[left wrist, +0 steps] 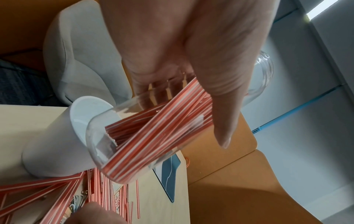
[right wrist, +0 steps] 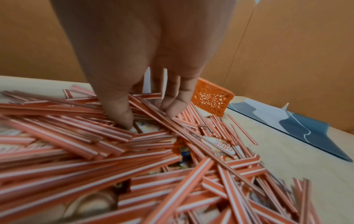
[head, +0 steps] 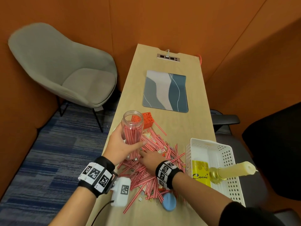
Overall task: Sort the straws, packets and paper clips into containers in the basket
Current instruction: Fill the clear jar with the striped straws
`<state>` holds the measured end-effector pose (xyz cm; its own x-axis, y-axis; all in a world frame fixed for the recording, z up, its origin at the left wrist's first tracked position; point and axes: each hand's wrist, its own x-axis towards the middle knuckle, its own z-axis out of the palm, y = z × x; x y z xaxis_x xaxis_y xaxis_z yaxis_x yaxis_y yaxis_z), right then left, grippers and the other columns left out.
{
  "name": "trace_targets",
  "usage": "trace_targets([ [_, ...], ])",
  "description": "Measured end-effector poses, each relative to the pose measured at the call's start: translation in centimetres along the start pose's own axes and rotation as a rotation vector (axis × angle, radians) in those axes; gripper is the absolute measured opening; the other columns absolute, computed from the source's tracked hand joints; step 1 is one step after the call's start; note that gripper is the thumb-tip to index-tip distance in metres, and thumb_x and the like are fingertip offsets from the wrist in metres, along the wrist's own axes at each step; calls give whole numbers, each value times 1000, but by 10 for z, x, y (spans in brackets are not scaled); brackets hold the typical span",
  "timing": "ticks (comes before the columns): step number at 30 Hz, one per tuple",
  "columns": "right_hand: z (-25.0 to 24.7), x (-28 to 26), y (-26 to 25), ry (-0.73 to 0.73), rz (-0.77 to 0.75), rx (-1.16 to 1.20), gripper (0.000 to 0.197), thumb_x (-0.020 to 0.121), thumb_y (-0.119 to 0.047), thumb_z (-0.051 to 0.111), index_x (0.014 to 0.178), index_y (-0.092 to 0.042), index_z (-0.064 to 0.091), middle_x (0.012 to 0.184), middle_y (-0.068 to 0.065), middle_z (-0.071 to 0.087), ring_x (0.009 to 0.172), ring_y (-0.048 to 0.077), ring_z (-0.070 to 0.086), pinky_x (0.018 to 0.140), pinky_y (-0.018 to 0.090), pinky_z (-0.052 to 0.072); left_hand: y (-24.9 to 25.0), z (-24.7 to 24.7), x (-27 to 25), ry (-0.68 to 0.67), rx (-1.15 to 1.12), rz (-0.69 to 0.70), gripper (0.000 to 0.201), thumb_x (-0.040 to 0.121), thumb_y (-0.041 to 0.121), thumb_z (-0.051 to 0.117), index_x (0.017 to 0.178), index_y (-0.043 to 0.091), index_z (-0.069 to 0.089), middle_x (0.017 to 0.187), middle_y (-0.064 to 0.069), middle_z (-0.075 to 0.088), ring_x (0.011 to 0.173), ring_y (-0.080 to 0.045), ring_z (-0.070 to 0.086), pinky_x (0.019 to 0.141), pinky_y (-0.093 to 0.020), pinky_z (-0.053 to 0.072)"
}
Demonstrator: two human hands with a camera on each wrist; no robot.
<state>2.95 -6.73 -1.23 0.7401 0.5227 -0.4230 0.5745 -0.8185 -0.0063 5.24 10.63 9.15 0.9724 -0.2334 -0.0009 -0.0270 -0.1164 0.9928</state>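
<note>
My left hand (head: 125, 144) grips a clear jar (head: 132, 128) part-filled with red-and-white straws and holds it tilted above the table; thumb and fingers wrap it (left wrist: 153, 136). A big pile of straws (head: 146, 173) covers the near table, mixed with packets (head: 162, 150) and paper clips (left wrist: 76, 200). My right hand (head: 143, 154) reaches down into the pile just below the jar. Its thumb and fingertips (right wrist: 172, 110) touch the straws (right wrist: 134, 166), spread apart, with a few straws lying between them. Nothing is lifted.
A white perforated basket (head: 228, 160) at right holds a yellow container (head: 200, 173) and a pale bottle (head: 232, 170). An orange lattice box (head: 147, 120) stands behind the jar, a white cup (left wrist: 57, 144) beside it. A blue lid (head: 169, 202) lies near. A mat (head: 166, 90) lies farther back.
</note>
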Motion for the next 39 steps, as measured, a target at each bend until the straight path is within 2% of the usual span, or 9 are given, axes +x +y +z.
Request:
trace_targets([
  [6, 5, -26, 9, 133, -12, 113, 14, 90, -2, 62, 102, -6, 66, 100, 8, 65, 91, 23, 59, 79, 37, 57, 5, 2, -7, 3, 5, 5, 77, 57, 35, 93, 125, 24, 58, 112, 8, 73, 107, -6, 69, 92, -23, 54],
  [10, 4, -52, 16, 267, 25, 258, 13, 93, -7, 62, 102, -6, 70, 92, 6, 70, 89, 21, 64, 85, 33, 56, 14, -2, -11, 5, 33, 25, 74, 61, 26, 95, 125, 23, 58, 111, 7, 73, 105, -7, 69, 92, -25, 53],
  [14, -19, -85, 23, 443, 281, 677, 13, 93, -18, 64, 104, -16, 71, 95, -4, 72, 83, 3, 65, 80, 10, 48, 23, -6, -11, 28, 104, 47, 75, 61, 27, 95, 125, 22, 58, 111, 7, 72, 104, -3, 68, 90, -22, 52],
  [18, -55, -113, 30, 648, 572, 1102, 13, 90, -23, 69, 101, -18, 68, 84, -3, 72, 69, 4, 70, 68, 21, 59, 21, 6, -16, 29, 185, 17, 71, 61, 24, 96, 121, 23, 57, 106, 11, 70, 94, 6, 66, 79, -8, 49],
  [20, -76, -128, 37, 665, 612, 1121, 12, 90, -22, 68, 101, -17, 66, 83, 1, 73, 68, 8, 71, 68, 23, 60, 14, 18, -23, -3, 234, -12, 75, 60, 24, 97, 123, 22, 56, 104, 16, 67, 93, 7, 64, 81, -11, 50],
  [23, -116, -155, 48, 717, 601, 1072, 11, 91, -21, 68, 100, -14, 67, 81, 3, 74, 66, 8, 71, 67, 21, 59, -5, 36, -35, -48, 298, -67, 75, 58, 27, 98, 120, 24, 55, 102, 11, 68, 94, -7, 68, 88, -30, 55],
  [28, -185, -198, 53, 854, 506, 1003, 8, 93, -19, 66, 97, -12, 67, 75, -2, 71, 60, 0, 69, 56, 9, 52, -28, 50, -53, -80, 362, -141, 79, 57, 19, 99, 121, 21, 54, 103, 9, 67, 96, -15, 66, 90, -31, 54],
  [34, -200, -193, 25, 773, 349, 1062, 14, 92, -16, 66, 101, -6, 65, 85, 9, 73, 70, 15, 74, 64, 24, 60, -26, 59, -70, -150, 376, -133, 91, 50, 23, 101, 128, 24, 54, 110, 7, 69, 102, -14, 68, 95, -42, 57],
  [39, -178, -165, 16, 652, 349, 964, 13, 89, -20, 70, 96, -10, 68, 83, 6, 73, 67, 15, 73, 69, 36, 62, -17, 60, -78, -180, 373, -135, 92, 52, 22, 100, 131, 21, 52, 112, 8, 66, 103, -12, 67, 96, -36, 55],
])
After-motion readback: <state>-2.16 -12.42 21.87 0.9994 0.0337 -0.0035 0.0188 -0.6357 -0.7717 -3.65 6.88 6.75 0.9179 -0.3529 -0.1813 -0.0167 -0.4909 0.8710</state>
